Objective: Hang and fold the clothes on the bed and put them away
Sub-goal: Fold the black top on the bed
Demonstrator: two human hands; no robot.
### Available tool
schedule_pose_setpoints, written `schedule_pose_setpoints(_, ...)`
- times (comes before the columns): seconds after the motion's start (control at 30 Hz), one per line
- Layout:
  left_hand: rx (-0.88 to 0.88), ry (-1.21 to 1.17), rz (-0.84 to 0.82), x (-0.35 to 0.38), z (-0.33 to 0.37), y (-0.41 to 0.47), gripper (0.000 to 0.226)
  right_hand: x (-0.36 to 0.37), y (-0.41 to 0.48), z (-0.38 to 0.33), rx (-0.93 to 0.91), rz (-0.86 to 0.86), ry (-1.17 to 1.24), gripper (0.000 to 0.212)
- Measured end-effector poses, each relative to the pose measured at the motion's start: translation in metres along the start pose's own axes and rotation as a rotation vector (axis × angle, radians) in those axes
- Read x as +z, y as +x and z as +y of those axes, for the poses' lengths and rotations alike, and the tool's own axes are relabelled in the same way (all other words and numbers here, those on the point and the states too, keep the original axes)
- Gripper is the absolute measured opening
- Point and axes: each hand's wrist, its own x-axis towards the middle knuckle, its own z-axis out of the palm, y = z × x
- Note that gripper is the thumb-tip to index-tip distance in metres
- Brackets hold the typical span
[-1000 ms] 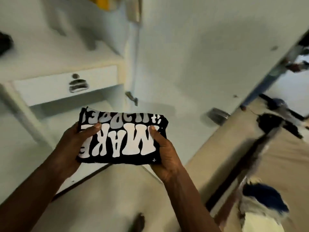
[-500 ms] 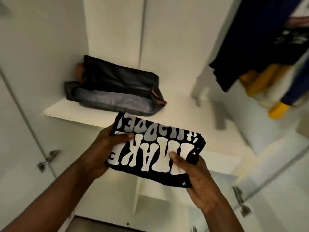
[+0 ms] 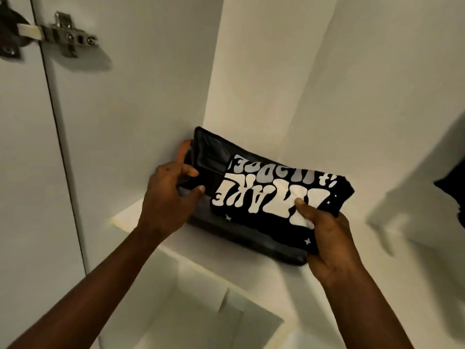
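Note:
A folded black T-shirt with large white lettering [image 3: 271,195] lies partly over a dark grey fabric bag [image 3: 214,157] on a white wardrobe shelf [image 3: 334,288]. My right hand [image 3: 324,238] pinches the shirt's near right edge, thumb on top of the print. Fingers and thumb of my left hand [image 3: 173,195] are curled round the bag's left end, off the shirt. The shirt's far edge reaches over the middle of the bag.
White wardrobe walls close in behind and at the left, where a metal door hinge [image 3: 65,37] sits high up. Below the shelf is a lower white compartment [image 3: 191,321]. A dark hanging garment [image 3: 453,190] shows at the right edge.
The shirt has moved forward from in front of the shelf onto the grey bag. My left hand has let go of the shirt and taken hold of the bag's left end.

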Motion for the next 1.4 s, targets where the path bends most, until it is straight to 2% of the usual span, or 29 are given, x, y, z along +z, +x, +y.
schedule_pose_setpoints(0.07,0.06,0.252,-0.025,0.006,-0.013,0.03,0.037,0.031,0.038,0.004,0.017,0.006,0.001,0.035)
schedule_pose_setpoints(0.13,0.026,0.484,-0.106,0.012,-0.026,0.055,0.035,0.061,0.076,0.012,0.037,0.011,0.011,0.042)
schedule_pose_setpoints(0.23,-0.059,0.675,-0.28,0.018,-0.051,0.078,0.036,0.096,0.117,0.024,0.156,-0.012,0.094,0.061)
schedule_pose_setpoints(0.27,-0.059,0.698,-0.295,0.019,-0.059,0.084,0.035,0.105,0.128,0.029,0.188,-0.022,0.124,0.06)
schedule_pose_setpoints(0.37,-0.033,0.596,-0.229,0.018,-0.07,0.092,0.028,0.123,0.149,0.046,0.213,-0.099,0.198,0.035)
schedule_pose_setpoints(0.47,-0.055,0.519,-0.207,0.017,-0.079,0.095,0.036,0.132,0.164,0.065,0.232,-0.153,0.249,0.033)
schedule_pose_setpoints(0.6,-0.019,0.717,-0.291,0.019,-0.092,0.084,0.057,0.122,0.191,0.108,0.366,0.046,0.013,0.033)
schedule_pose_setpoints(0.67,0.001,0.755,-0.337,0.022,-0.098,0.078,0.044,0.111,0.195,0.124,0.458,0.084,-0.159,0.032)
schedule_pose_setpoints(0.73,0.04,0.698,-0.282,0.022,-0.103,0.074,0.022,0.098,0.198,0.132,0.473,0.048,-0.301,0.032)
schedule_pose_setpoints(0.77,0.047,0.662,-0.237,0.021,-0.104,0.073,0.018,0.094,0.199,0.132,0.443,0.036,-0.356,0.032)
schedule_pose_setpoints(0.83,0.088,0.63,-0.171,0.018,-0.1,0.072,0.027,0.09,0.201,0.129,0.352,0.017,-0.446,0.036)
schedule_pose_setpoints(0.9,0.155,0.66,-0.18,0.022,-0.085,0.07,0.042,0.091,0.2,0.125,0.175,0.051,-0.62,0.058)
schedule_pose_setpoints(0.97,0.113,0.788,-0.334,0.035,-0.069,0.07,0.064,0.093,0.202,0.121,-0.08,0.114,-1.007,0.091)
schedule_pose_setpoints(1.0,0.063,0.835,-0.415,0.043,-0.066,0.072,0.073,0.095,0.2,0.117,-0.24,0.133,-1.154,0.093)
schedule_pose_setpoints(1.03,0.014,0.856,-0.478,0.05,-0.066,0.078,0.082,0.098,0.198,0.114,-0.412,0.114,-1.23,0.087)
schedule_pose_setpoints(1.07,-0.032,0.842,-0.512,0.056,-0.071,0.085,0.091,0.103,0.199,0.113,-0.557,0.025,-1.252,0.077)
schedule_pose_setpoints(1.1,-0.066,0.799,-0.522,0.061,-0.077,0.094,0.098,0.108,0.201,0.112,-0.624,-0.122,-1.224,0.068)
schedule_pose_setpoints(1.13,-0.097,0.756,-0.538,0.064,-0.084,0.103,0.102,0.113,0.204,0.113,-0.597,-0.294,-1.197,0.065)
schedule_pose_setpoints(1.2,-0.146,0.74,-0.616,0.068,-0.096,0.117,0.108,0.122,0.21,0.12,-0.411,-0.605,-1.262,0.08)
schedule_pose_setpoints(1.27,-0.154,0.808,-0.694,0.068,-0.1,0.12,0.103,0.123,0.219,0.134,-0.286,-0.75,-1.493,0.097)
schedule_pose_setpoints(1.33,-0.146,0.85,-0.675,0.062,-0.1,0.122,0.073,0.114,0.227,0.15,-0.329,-0.743,-1.619,0.094)
schedule_pose_setpoints(1.4,-0.183,0.771,-0.608,0.049,-0.098,0.129,0.038,0.106,0.232,0.159,-0.422,-0.712,-1.603,0.084)
